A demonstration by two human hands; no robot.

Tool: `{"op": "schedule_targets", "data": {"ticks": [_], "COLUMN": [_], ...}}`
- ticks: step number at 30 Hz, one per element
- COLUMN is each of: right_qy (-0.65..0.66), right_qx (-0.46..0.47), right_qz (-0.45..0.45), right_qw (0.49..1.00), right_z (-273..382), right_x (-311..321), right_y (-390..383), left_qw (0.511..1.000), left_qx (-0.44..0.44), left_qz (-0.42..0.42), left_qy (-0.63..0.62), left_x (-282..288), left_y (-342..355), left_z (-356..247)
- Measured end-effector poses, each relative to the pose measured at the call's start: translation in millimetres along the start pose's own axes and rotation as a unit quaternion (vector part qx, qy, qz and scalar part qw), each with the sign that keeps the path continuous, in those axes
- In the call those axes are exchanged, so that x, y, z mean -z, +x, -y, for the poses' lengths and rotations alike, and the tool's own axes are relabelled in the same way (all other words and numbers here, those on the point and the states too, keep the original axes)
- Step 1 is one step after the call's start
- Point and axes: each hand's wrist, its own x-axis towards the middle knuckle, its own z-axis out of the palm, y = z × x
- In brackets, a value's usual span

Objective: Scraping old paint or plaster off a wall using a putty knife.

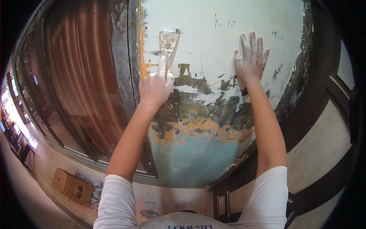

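My left hand (155,89), dusted white, is closed round the handle of a putty knife (169,41), its index finger stretched along the tool. The knife's broad, smeared blade points up and lies against the wall (213,45). Farther right, my right hand (251,63) rests flat on the same wall with fingers spread, holding nothing, its fingertips powdery. White filler covers the upper wall. Lower down, dark grey-green patches show through, then an orange band, then pale blue paint (190,156).
Left of the wall stands a dark wooden frame (127,49) beside glass with a brown curtain (84,68) behind it. A brown plastic stool (72,187) is on the floor at lower left. Dark wooden panelling (324,122) with pale panels borders the right side.
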Motion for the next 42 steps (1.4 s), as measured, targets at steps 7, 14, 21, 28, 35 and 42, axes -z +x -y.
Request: {"op": "schedule_targets", "data": {"ticks": [7,14,21,28,35,42], "right_qy": [-0.012,-0.001,0.001,-0.005,0.064,0.705], "right_qx": [-0.007,-0.006,-0.005,-0.016,-0.013,-0.137], "right_qz": [0.008,0.002,-0.001,0.035,0.107,0.418], "right_qw": [1.000,1.000,1.000,0.999,0.992,0.557], "right_z": [2,2,1,8,14,118], "right_x": [1,-1,0,4,1,82], "right_y": [-4,-3,-4,-18,-125,-279], "left_qw": [0.997,0.999,0.998,0.972,0.847,0.587], "left_qx": [0.055,0.025,0.062,0.015,0.030,0.124], "left_qz": [0.037,-0.021,-0.018,0.106,0.133,0.138], "left_qy": [-0.050,0.004,0.008,-0.208,-0.514,-0.788], "left_x": [-58,-15,-10,-139,-76,-94], "left_y": [-72,-11,-14,-213,-187,-214], "left_z": [25,26,23,58,29,-18]}}
